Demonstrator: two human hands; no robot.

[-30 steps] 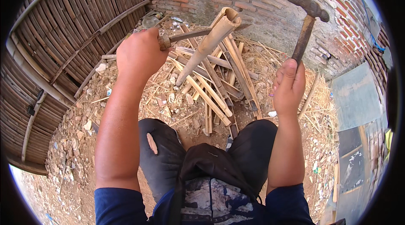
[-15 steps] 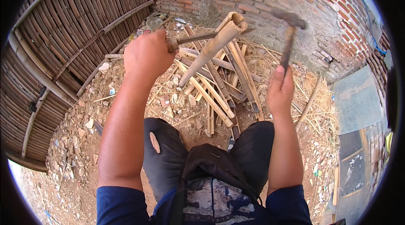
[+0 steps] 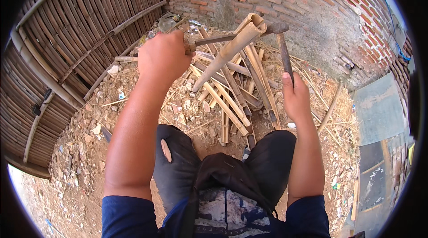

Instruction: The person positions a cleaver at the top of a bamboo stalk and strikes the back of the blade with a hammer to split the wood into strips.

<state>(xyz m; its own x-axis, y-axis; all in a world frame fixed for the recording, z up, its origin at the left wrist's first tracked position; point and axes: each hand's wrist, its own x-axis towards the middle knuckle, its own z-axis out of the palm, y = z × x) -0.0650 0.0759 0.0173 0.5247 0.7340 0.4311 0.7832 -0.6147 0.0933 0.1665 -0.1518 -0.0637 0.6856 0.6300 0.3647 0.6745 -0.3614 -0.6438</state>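
Note:
My left hand (image 3: 162, 57) is wrapped round the handle of a machete (image 3: 215, 39). Its blade runs rightward into a split bamboo pole (image 3: 228, 50), which stands tilted with its open, cracked end up. In my right hand (image 3: 295, 97) is a hammer (image 3: 284, 55), gripped by its dark handle. The hammer's head is at the blade's far end, just right of the bamboo; whether they touch I cannot tell. Several split bamboo strips (image 3: 229, 108) lie in a heap below the pole, in front of my knees.
A bamboo-slat wall (image 3: 84, 28) rises at the left and a brick wall (image 3: 307, 10) at the back and right. Stones and straw litter the ground (image 3: 89, 149). A loose stick (image 3: 331, 106) lies at the right, near grey sheets (image 3: 379, 108) by the wall.
The hammer has swung down and left from its raised position to the machete's far end. My left hand, the machete and the bamboo pole appear slightly further right in view.

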